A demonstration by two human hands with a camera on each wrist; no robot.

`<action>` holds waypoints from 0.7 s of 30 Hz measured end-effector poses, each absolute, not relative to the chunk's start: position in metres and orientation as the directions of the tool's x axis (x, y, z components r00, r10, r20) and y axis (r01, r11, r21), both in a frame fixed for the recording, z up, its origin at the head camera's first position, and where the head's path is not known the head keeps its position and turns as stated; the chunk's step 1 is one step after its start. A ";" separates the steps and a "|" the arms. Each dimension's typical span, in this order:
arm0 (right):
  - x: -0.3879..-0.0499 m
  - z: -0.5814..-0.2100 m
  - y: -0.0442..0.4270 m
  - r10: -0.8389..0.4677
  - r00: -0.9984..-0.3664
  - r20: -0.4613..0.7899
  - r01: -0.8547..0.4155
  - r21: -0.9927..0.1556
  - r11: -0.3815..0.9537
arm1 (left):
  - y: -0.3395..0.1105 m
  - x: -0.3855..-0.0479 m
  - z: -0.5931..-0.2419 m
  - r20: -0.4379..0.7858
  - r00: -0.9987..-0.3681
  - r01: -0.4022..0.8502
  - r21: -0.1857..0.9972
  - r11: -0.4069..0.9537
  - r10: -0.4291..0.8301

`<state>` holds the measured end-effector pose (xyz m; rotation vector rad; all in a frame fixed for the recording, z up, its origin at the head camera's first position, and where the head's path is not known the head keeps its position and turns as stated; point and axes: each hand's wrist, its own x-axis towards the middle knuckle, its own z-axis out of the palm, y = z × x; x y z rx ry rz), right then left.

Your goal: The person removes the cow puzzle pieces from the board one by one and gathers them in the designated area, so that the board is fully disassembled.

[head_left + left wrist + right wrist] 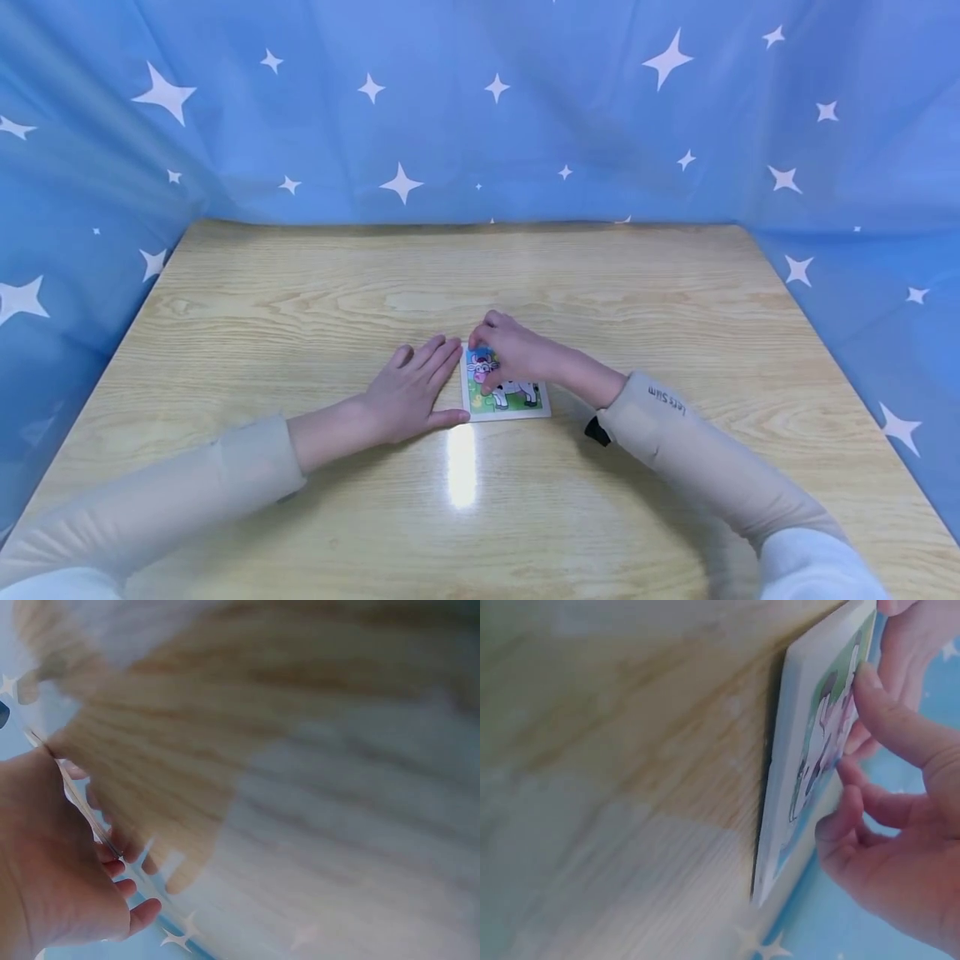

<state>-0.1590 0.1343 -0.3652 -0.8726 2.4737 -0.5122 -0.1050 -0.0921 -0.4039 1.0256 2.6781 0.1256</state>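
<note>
A small square jigsaw puzzle [517,408] with a white frame and a cartoon cow on green and blue lies flat on the table. My left hand [411,392] rests on the table at its left side, fingers spread, thumb and fingertips against the frame's left edge. Over the puzzle, my right hand [517,350] has its thumb and a bent finger on either side of the puzzle piece [482,367] with the cow's head, pinching it at the surface. In the right wrist view the remaining fingers of the right hand [900,847] curl above the picture.
The wood-grain table [300,283] extends around the puzzle. Blue curtain [450,108] with white stars hangs behind the table and at both sides. A bright light reflection lies on the tabletop just in front of the puzzle.
</note>
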 end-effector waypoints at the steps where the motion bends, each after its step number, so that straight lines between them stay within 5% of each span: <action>1: -0.159 -0.364 0.134 -0.659 -0.689 -0.301 -0.486 -0.482 0.729 | -0.092 -0.105 -0.404 -0.219 -0.714 0.644 0.168 0.746 0.665; 21: -0.177 -0.368 0.133 -0.656 -0.645 -0.393 -0.415 -0.541 0.732 | -0.090 -0.104 -0.401 -0.213 -0.710 0.657 0.142 0.741 0.671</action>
